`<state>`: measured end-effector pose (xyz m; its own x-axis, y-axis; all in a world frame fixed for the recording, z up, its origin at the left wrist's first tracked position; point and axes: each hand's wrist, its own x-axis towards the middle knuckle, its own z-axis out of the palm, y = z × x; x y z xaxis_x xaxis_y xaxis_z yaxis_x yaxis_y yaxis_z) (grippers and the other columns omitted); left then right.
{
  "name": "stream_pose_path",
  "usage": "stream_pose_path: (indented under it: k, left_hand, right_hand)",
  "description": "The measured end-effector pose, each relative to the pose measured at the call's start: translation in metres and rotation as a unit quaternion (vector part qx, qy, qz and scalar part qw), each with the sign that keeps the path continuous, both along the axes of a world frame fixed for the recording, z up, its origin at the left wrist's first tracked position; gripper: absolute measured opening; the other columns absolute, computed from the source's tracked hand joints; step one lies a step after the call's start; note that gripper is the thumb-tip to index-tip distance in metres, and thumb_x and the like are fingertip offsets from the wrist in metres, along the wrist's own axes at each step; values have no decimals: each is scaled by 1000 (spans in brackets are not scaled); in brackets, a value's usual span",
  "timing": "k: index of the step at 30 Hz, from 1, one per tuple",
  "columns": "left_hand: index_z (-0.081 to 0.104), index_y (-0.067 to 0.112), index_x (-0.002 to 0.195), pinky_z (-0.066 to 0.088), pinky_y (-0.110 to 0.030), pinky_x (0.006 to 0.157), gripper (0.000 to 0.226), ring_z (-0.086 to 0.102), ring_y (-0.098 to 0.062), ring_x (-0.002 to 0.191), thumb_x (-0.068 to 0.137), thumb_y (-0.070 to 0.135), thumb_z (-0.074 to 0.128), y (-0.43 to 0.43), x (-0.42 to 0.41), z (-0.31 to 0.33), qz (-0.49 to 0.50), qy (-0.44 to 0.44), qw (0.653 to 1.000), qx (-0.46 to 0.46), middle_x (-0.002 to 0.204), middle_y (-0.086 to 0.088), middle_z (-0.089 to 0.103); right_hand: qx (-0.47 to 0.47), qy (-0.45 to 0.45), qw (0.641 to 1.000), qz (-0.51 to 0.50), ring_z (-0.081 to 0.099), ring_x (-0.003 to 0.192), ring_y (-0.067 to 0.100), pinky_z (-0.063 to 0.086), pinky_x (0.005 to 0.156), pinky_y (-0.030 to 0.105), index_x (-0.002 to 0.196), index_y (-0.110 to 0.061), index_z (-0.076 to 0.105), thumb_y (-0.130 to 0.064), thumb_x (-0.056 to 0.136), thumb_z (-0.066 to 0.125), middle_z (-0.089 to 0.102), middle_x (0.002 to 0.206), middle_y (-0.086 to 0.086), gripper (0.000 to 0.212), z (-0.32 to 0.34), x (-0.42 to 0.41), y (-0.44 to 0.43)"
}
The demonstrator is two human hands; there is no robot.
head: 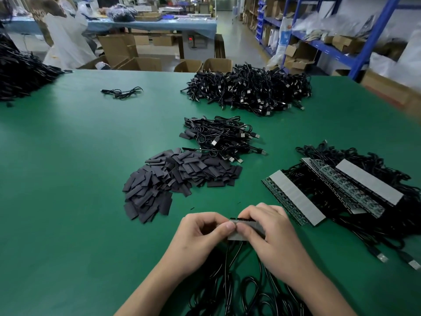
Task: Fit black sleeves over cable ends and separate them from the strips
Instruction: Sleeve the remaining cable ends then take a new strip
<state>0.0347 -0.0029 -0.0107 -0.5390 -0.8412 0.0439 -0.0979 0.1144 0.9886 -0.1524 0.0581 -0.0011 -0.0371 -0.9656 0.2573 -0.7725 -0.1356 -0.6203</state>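
**Both hands on a short strip, working at its left end**

I have a short grey-backed strip pinched between both hands, close to the near edge of the green table. My left hand has its fingers curled, with thumb and forefinger nipping the strip's left end. My right hand is curled over the rest, thumb pressed on the grey face. I read this as a bracing grip: one hand steadies the strip while the other bends off a single cable end. Whether a sleeve is already on that end I cannot tell, because the fingers hide it. The attached cables trail down toward me, out of the way of the work.

The loose black sleeves lie heaped just beyond my left hand, within easy reach. Behind them sits a small pile of cables with sleeves at one end, which I take to be finished ones. Untouched strips lie on their cable bundles to my right, ready to feed in from that side. A large heap of USB cables lies well back.
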Motion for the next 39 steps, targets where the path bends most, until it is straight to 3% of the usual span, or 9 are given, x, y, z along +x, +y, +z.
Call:
stream_pose_path:
  k: [8, 12, 18, 24, 27, 30, 35, 37, 39]
  left_hand:
    - [77, 9, 84, 44, -25, 65, 25, 57, -11, 69, 91, 32, 70, 1, 0, 2, -5, 22, 1000, 18, 73, -1, 68]
    - [76, 11, 84, 44, -29, 66, 27, 57, -13, 70, 91, 36, 70, 1, 1, 1, -13, 27, 999, 19, 74, -3, 68]
    - [76, 14, 82, 40, -20, 64, 25, 50, -7, 65, 94, 35, 68, 0, 1, 1, -13, 42, 999, 13, 69, 8, 60]
    - [79, 26, 79, 52, -25, 70, 17, 67, -9, 73, 93, 34, 73, -2, 1, 2, 43, -8, 999, -24, 76, 7, 75]
    - [79, 29, 80, 57, -33, 77, 14, 73, -17, 83, 90, 37, 74, -4, 3, 3, 84, 5, 995, -61, 85, 3, 78]
    - [79, 27, 81, 50, -26, 74, 14, 68, -15, 82, 86, 38, 73, -4, 2, 4, 112, 44, 985, -123, 86, 2, 74]
    - [80, 29, 95, 48, -18, 78, 18, 67, -13, 92, 94, 37, 65, -7, 5, 7, 133, 20, 972, -192, 94, 11, 72]
    - [77, 30, 103, 47, -19, 79, 18, 64, -9, 93, 95, 41, 65, -16, 17, 6, 210, -92, 940, -253, 98, 18, 69]
    - [72, 30, 109, 51, -30, 82, 21, 59, -7, 93, 90, 39, 74, -27, 32, 4, 295, -236, 882, -283, 102, 18, 64]
  right_hand:
    - [17, -14, 1000, 11, 44, 102, 1, 34, 91, 21, 90, -35, 65, -39, 98, 66, 59, 87, -19, 9, 5, 1, 1]
    - [22, -31, 999, 20, 41, 104, -7, 31, 89, 17, 89, -31, 67, -35, 97, 67, 61, 86, -17, 9, 10, 3, 2]
    - [30, -62, 997, 29, 45, 101, -2, 37, 88, 20, 88, -33, 67, -33, 96, 69, 62, 87, -16, 9, 15, 4, 3]
    - [36, -18, 999, -3, 49, 100, -1, 39, 87, 23, 92, -39, 65, -43, 95, 63, 59, 93, -22, 5, 10, -2, 0]
    - [-12, 47, 999, -14, 51, 106, -2, 38, 95, 28, 105, -35, 70, -50, 95, 58, 56, 100, -30, 22, 10, -2, 0]
    - [-38, 41, 998, 21, 52, 111, -3, 36, 99, 27, 105, -32, 72, -62, 95, 50, 60, 103, -28, 38, 13, 7, 1]
    - [17, -160, 987, 29, 66, 94, 11, 53, 87, 38, 86, -31, 72, -63, 89, 57, 71, 93, -14, 35, 18, 22, 6]
    - [38, -288, 955, 63, 72, 84, 17, 57, 83, 36, 87, -28, 74, -61, 87, 63, 77, 87, -2, 34, 27, 19, 9]
    - [50, -451, 887, 81, 73, 71, 21, 59, 75, 28, 82, -24, 75, -62, 78, 76, 74, 77, 7, 38, 37, 12, 15]
